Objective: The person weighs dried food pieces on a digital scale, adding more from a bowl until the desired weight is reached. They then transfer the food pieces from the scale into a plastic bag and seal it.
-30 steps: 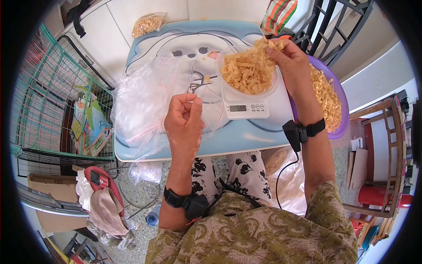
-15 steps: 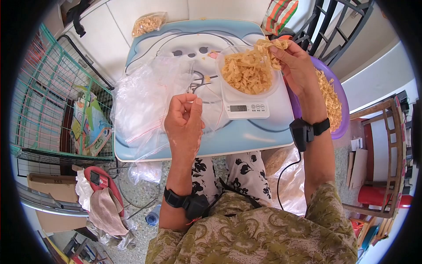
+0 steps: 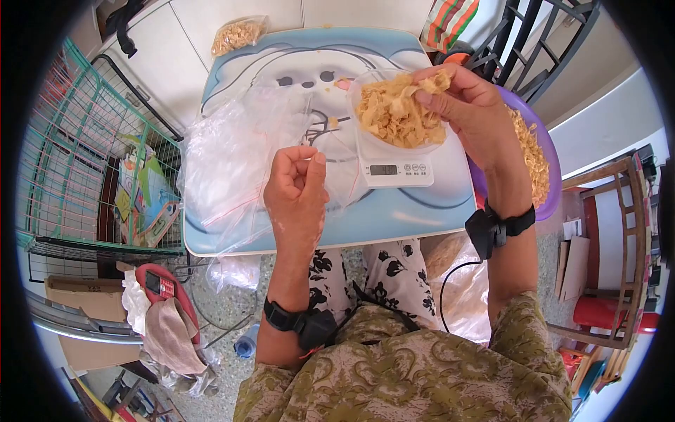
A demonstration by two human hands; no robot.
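Over the right side of a clear bowl point(image 3: 357, 105), my right hand point(image 3: 467, 102) pinches some yellowish dried flakes. The bowl holds more dried flakes point(image 3: 397, 116) and rests on a white kitchen scale point(image 3: 404, 174) whose display is lit, its digits too small to read surely. My left hand point(image 3: 297, 186) is closed at the front middle of the table, thumb against curled fingers; what it grips, if anything, is too small to make out. Clear plastic bags point(image 3: 228, 158) lie on the table just left of it.
A purple basin point(image 3: 554, 151) of dried flakes is right of the blue-and-white table point(image 3: 281, 235). A filled bag point(image 3: 239, 36) lies at the back left edge. A green wire cage point(image 3: 77, 148) stands left, a striped bag point(image 3: 450, 22) behind, a black rack point(image 3: 531, 46) back right.
My right hand has moved left and slightly down, further over the bowl, with a smaller clump of flakes showing in its fingers. My left hand has hardly moved.
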